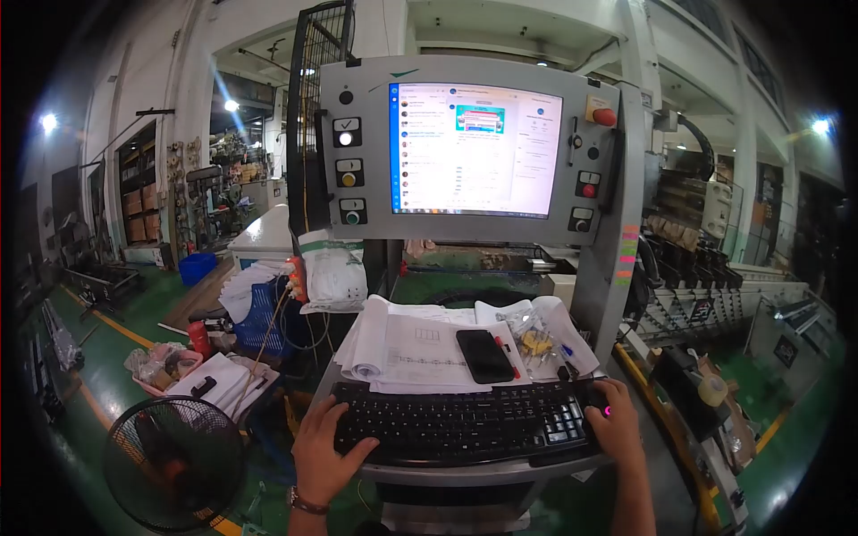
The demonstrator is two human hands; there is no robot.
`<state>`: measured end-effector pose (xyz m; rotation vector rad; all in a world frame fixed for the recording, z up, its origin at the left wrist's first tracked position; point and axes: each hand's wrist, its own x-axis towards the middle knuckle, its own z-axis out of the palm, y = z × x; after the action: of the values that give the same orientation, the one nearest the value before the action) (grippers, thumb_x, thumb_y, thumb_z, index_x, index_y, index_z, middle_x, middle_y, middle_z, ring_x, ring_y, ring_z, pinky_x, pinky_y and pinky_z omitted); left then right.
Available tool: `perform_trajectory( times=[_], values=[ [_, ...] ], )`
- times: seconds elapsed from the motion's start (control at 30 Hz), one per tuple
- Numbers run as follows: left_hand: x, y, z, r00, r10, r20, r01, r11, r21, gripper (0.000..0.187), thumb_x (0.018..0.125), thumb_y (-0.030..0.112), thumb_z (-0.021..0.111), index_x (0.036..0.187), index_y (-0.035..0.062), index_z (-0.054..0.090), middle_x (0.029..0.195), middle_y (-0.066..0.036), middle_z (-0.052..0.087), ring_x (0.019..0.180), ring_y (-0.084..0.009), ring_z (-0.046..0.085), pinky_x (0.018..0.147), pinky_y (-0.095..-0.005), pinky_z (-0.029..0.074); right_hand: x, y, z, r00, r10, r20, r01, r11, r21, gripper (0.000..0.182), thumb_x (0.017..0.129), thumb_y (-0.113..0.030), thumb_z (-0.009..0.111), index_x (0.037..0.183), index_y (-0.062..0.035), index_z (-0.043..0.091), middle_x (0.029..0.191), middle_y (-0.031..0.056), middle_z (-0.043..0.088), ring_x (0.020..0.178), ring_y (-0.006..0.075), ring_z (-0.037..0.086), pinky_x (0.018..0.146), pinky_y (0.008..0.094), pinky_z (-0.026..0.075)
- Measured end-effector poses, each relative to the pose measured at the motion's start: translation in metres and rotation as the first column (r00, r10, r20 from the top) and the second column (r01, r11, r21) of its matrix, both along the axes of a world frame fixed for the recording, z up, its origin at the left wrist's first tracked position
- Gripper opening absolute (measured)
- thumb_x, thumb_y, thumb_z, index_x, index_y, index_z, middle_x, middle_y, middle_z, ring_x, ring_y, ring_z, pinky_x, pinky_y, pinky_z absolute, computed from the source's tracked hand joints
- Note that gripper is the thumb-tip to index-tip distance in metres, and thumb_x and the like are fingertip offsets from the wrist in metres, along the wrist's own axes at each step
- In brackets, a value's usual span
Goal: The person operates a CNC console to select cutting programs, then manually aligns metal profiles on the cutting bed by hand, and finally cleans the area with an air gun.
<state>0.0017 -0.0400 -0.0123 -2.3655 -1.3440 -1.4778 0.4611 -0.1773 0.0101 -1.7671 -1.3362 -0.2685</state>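
A black keyboard (456,423) lies across the shelf of a grey control console. At its left end rests my left hand (323,448), thumb and fingers spread apart over the edge of the keys, holding nothing. My right hand (620,423) is curled over a dark computer mouse (593,398) with a small pink light, beside the number pad. Behind the keys, a black phone (485,356) lies on drawing sheets (420,350), with a red pen (508,357) along its right side. The lit screen (478,152) above shows a list and a message window.
Red emergency button (604,117) and several other buttons flank the screen. A clear bag of small parts (539,344) sits right of the phone. A black fan (174,463) stands low left, near a blue basket (265,320). A yellow rail (666,438) runs along the right.
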Motion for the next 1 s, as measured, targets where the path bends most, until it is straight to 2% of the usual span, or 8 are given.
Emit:
perform_trajectory(
  times=[0.27,0.53,0.73,0.83,0.93,1.0],
  values=[
    [0.0004,0.0008,0.0007,1.0,0.008,-0.003,-0.008,1.0,0.0,0.074,0.081,0.053,0.091,0.133,0.0039,0.069,0.143,-0.023,0.065,0.132,-0.0452,0.062,0.109,-0.0529,0.052,-0.0006,0.0008,0.0017,1.0,0.029,-0.006,-0.029,0.999,-0.017,0.05,0.093,-0.019,0.075,0.138,0.0,0.063,0.144,0.0225,0.06,0.13,0.0451,0.063,0.11,0.0483,0.05],
    [0.0002,0.0007,-0.0014,1.0,0.01,0.004,-0.01,1.0,-0.01,0.074,0.079,0.05,0.092,0.133,0.0041,0.07,0.144,-0.023,0.065,0.133,-0.0446,0.062,0.11,-0.0524,0.052,0.0049,0.003,-0.0037,0.998,-0.04,-0.049,0.041,0.999,0.009,0.05,0.092,-0.019,0.074,0.137,-0.0001,0.063,0.145,0.026,0.058,0.13,0.0477,0.062,0.111,0.0501,0.05],
    [0.0001,0.0007,-0.0021,1.0,0.007,0.015,-0.006,0.999,-0.034,0.072,0.078,0.046,0.092,0.132,0.0033,0.069,0.145,-0.022,0.064,0.134,-0.0445,0.06,0.111,-0.0526,0.051,0.0058,0.0032,-0.0058,0.998,-0.059,-0.031,0.06,0.998,0.007,0.05,0.093,-0.02,0.074,0.138,-0.0018,0.063,0.146,0.0266,0.058,0.132,0.0477,0.061,0.112,0.0505,0.05],
    [0.0006,-0.0001,-0.0007,1.0,0.004,0.009,-0.004,0.999,-0.042,0.072,0.078,0.044,0.092,0.132,0.0025,0.069,0.144,-0.023,0.064,0.135,-0.0455,0.059,0.111,-0.0529,0.05,0.0064,0.0046,-0.0057,0.995,-0.056,-0.077,0.055,0.998,-0.014,0.049,0.093,-0.02,0.074,0.137,-0.0016,0.063,0.145,0.0262,0.058,0.131,0.0475,0.061,0.111,0.0503,0.05],
    [0.0025,-0.0019,0.0,0.999,-0.006,0.054,0.009,0.998,-0.057,0.069,0.076,0.034,0.092,0.133,0.0036,0.069,0.145,-0.022,0.065,0.135,-0.0454,0.06,0.115,-0.0539,0.047,0.0016,0.0016,-0.0009,0.996,-0.065,-0.062,0.064,0.998,-0.014,0.048,0.093,-0.021,0.074,0.136,-0.001,0.064,0.145,0.0263,0.058,0.13,0.0472,0.062,0.11,0.0504,0.05],
    [0.0014,-0.0011,-0.0015,0.999,-0.007,0.047,0.01,0.998,-0.057,0.069,0.075,0.033,0.092,0.132,0.0028,0.069,0.145,-0.023,0.064,0.135,-0.0452,0.06,0.115,-0.0536,0.047,0.0036,0.003,-0.0018,0.997,-0.065,-0.049,0.065,0.998,-0.004,0.048,0.094,-0.021,0.074,0.136,-0.0009,0.065,0.145,0.0264,0.058,0.129,0.0471,0.062,0.11,0.0506,0.05]
  ],
)
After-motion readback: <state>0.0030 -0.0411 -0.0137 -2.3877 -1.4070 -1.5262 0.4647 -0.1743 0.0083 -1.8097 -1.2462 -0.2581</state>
